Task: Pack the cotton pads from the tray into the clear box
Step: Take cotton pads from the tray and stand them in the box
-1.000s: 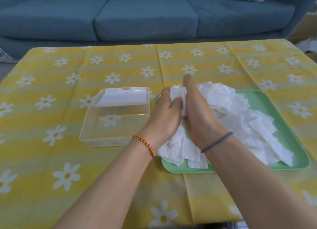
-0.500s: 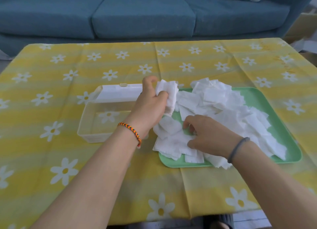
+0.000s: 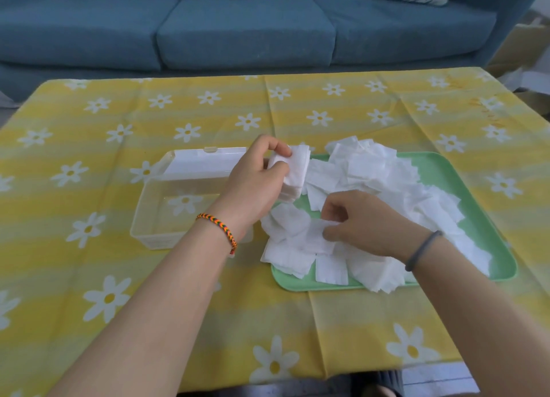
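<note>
A heap of white square cotton pads (image 3: pixel 384 176) fills the green tray (image 3: pixel 476 206) right of centre. My left hand (image 3: pixel 256 182) grips a thick stack of pads (image 3: pixel 294 173) upright, between the tray's left end and the clear box (image 3: pixel 154 215). The box stands left of the tray with its lid (image 3: pixel 205 161) hinged open at the back, and nothing shows inside it. My right hand (image 3: pixel 357 224) lies on the pads at the near left of the tray, its fingers curled and pinching a loose pad (image 3: pixel 318 235).
A yellow tablecloth with white daisies (image 3: pixel 119 277) covers the table. A blue sofa (image 3: pixel 238 30) runs behind the far edge. Cardboard boxes (image 3: pixel 520 54) stand at the right beyond the table. Some pads hang over the tray's near left rim.
My hands have parted. The left one carried the stack left towards the box. The right one dropped onto the pads at the tray's near left and curled on one.
</note>
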Action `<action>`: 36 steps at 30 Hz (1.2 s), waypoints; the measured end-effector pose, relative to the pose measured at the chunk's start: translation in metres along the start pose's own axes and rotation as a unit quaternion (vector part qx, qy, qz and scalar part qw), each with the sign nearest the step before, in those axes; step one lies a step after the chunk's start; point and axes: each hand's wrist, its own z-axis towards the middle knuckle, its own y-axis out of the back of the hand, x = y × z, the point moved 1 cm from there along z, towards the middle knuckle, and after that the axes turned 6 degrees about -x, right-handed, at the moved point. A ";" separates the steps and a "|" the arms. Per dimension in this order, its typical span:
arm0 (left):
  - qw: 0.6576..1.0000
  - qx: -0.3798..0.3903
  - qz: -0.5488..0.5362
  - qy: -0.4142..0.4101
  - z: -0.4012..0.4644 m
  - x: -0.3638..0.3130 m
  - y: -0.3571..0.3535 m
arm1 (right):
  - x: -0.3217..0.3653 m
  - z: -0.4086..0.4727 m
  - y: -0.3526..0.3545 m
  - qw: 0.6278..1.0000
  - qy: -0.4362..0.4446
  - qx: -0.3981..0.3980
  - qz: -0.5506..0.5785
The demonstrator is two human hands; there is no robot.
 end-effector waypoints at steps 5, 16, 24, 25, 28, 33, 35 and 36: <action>1.000 0.010 -0.007 0.005 0.000 0.002 0.001 | 0.004 -0.004 0.029 0.923 -0.085 -0.055 0.371; 0.999 0.040 -0.027 -0.012 0.001 0.005 -0.005 | 0.036 0.001 0.025 0.878 -0.042 -0.181 0.442; 0.998 0.038 -0.043 -0.005 0.000 0.003 -0.007 | 0.039 0.002 0.020 0.897 -0.055 -0.239 0.369; 0.999 0.040 -0.030 -0.013 0.000 0.004 -0.007 | 0.040 0.002 0.020 0.897 -0.060 -0.241 0.366; 0.999 0.044 -0.015 -0.026 -0.002 0.004 -0.007 | 0.039 0.002 0.018 0.896 -0.076 -0.248 0.360; 0.999 0.041 -0.013 -0.026 -0.003 0.005 -0.008 | 0.038 0.004 0.015 0.893 -0.090 -0.255 0.360; 0.999 0.041 -0.013 -0.026 -0.003 0.005 -0.009 | 0.039 0.003 0.014 0.887 -0.099 -0.261 0.369; 0.999 0.039 -0.009 -0.028 -0.002 0.006 -0.009 | 0.040 0.003 0.014 0.881 -0.100 -0.260 0.382</action>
